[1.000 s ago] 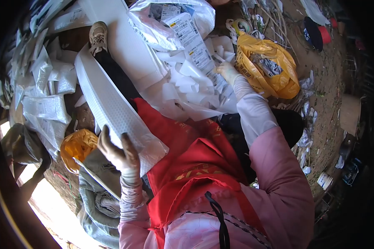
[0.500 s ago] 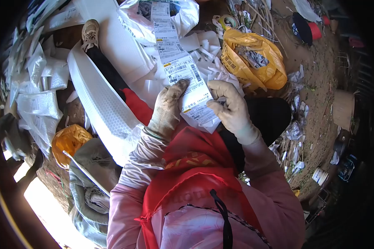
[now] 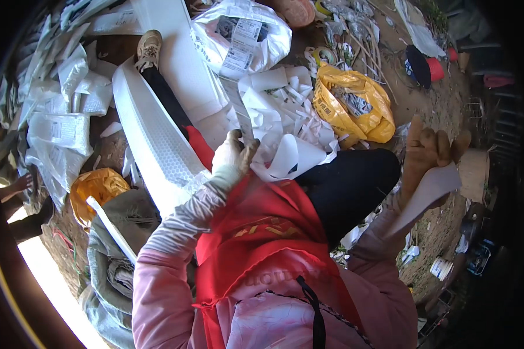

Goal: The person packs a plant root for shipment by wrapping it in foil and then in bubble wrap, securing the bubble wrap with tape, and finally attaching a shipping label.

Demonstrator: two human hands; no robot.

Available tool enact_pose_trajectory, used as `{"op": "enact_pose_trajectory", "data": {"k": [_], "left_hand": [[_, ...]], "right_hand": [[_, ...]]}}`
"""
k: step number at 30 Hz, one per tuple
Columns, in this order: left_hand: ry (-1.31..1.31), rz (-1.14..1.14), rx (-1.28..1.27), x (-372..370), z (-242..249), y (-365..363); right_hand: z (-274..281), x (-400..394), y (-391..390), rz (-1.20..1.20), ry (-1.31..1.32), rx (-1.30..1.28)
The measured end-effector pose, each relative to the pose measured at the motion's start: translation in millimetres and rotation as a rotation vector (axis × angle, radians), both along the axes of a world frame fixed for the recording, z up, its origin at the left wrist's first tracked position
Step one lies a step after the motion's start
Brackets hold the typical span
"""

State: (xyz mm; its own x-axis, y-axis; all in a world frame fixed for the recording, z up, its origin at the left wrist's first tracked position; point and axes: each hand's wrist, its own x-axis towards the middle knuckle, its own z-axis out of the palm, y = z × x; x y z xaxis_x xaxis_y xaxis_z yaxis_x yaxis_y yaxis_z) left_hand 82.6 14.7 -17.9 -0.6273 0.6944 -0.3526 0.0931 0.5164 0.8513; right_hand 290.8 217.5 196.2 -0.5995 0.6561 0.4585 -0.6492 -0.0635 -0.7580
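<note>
My left hand (image 3: 233,156), in a pale glove with soiled fingertips, is over the red apron (image 3: 256,215). Its thumb and fingers are apart with nothing visible between them. Off to the right, my raised right hand (image 3: 428,154) has a pale, blank-looking paper label (image 3: 429,195) at its palm and wrist. The exact grip is hidden. A strip of printed shipping labels (image 3: 243,42) hangs over a white plastic bag (image 3: 279,29). Loose white backing paper (image 3: 297,157) lies in front of my lap, partly curled.
Bubble wrap (image 3: 157,139) stretches along my left leg. Several packed bubble mailers (image 3: 58,131) are heaped at left, near another person's hand (image 3: 23,182). A yellow bag (image 3: 355,107) stands ahead on the right, and an orange bag (image 3: 96,189) at lower left.
My right hand has swung from the label strip out to the right with a label. My left hand has let go of the strip, whose near end no longer reaches my lap.
</note>
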Motion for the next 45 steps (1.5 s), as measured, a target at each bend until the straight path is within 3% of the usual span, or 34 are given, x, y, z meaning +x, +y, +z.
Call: {"op": "enact_pose_trajectory", "data": {"k": [1, 2, 4, 5, 8, 10, 11, 12, 13, 14, 15, 16, 17, 18, 20, 23, 26, 29, 30, 32, 33, 34, 35, 36, 38, 39, 40, 42, 44, 45], "left_hand": [[0.296, -0.113, -0.07, -5, 25, -11], [0.467, -0.258, 0.034, -17, 54, -24], [1.003, -0.666, 0.175, -44, 44, -49], [0.963, -0.746, 0.215, -50, 29, -59], [0.595, -0.873, -0.238, -49, 28, -71], [0.643, -0.699, -0.002, -41, 29, -70], [0.659, -0.642, 0.043, -36, 29, -67], [0.657, -0.565, 0.16, -29, 47, -60], [0.634, -0.658, 0.124, -19, 44, -57], [0.61, -0.674, 0.1, -5, 46, -52], [0.605, -0.647, 0.221, 11, 50, -47], [0.438, -0.86, -0.103, 14, 78, -42], [0.373, -0.692, 0.131, 32, 61, -48], [0.336, -0.414, 0.4, 53, 24, -50], [0.174, -0.514, 0.487, 67, -18, -52], [0.03, -0.351, 0.443, 84, -33, -50], [0.118, -0.423, 0.585, 89, -46, -46], [-0.677, -0.252, 0.771, 97, -52, -45], [-0.304, -0.3, 0.723, 89, -33, -53], [0.441, -0.371, 0.604, 55, 38, -76], [0.511, -0.57, 0.274, 64, 55, -95], [0.917, -0.345, 0.678, 55, 40, -107], [0.944, -0.303, 0.661, 35, 65, -125], [0.733, -0.103, 0.654, 25, 74, -142], [0.736, 0.351, 0.209, 14, 57, -171], [0.603, 0.61, 0.075, 3, 26, -178], [-0.042, 0.943, 0.113, -10, 14, -185], [-0.742, 0.89, 0.273, -37, -4, -199], [-0.859, 0.814, 0.495, -51, 12, -183], [-0.917, 0.78, 0.602, -54, 25, -177]], "right_hand": [[7, -1, 0, -0.043, -0.024, -0.01], [5, -6, 2, -0.054, -0.076, -0.057], [-4, -24, 3, 0.054, -0.115, -0.131], [-12, -36, 3, 0.169, -0.111, -0.159], [-42, -86, -2, 0.225, -0.201, -0.375], [-51, -138, -31, 0.389, -0.156, -0.436], [-65, -162, -43, 0.304, -0.37, -0.252], [-79, -188, -61, 0.358, -0.45, -0.236], [-93, -213, -79, 0.414, -0.529, -0.215], [-104, -241, -105, 0.608, -0.475, -0.367], [-117, -272, -140, 0.516, -0.691, -0.083], [-140, -292, -166, 0.503, -0.76, 0.049], [-186, -308, -185, 0.533, -0.93, 0.327], [-198, -315, -196, 0.474, -1.151, 0.854], [-199, -315, -213, 0.414, -1.265, 1.411], [-203, -301, -230, 0.244, -0.785, 1.702], [-220, -305, -229, 0.601, -0.86, 1.756], [-225, -320, -230, 0.518, -0.943, 1.753], [-224, -322, -230, 0.494, -0.967, 1.768], [-211, -300, -227, 0.731, -0.803, 1.836], [-198, -284, -227, 0.874, -0.734, 1.874], [-188, -266, -224, 1.018, -0.661, 1.903], [-184, -248, -217, 1.084, -0.607, 1.822], [-179, -227, -207, 1.141, -0.556, 1.738], [-162, -192, -182, 0.864, -0.757, 1.527], [-160, -174, -176, 0.663, -0.966, 1.217], [-168, -162, -174, 0.65, -1.18, 0.906], [-173, -154, -184, 0.795, -1.218, 0.491], [-155, -157, -208, 0.89, -1.071, 0.403], [-143, -164, -219, 0.846, -0.934, 0.521]]}}
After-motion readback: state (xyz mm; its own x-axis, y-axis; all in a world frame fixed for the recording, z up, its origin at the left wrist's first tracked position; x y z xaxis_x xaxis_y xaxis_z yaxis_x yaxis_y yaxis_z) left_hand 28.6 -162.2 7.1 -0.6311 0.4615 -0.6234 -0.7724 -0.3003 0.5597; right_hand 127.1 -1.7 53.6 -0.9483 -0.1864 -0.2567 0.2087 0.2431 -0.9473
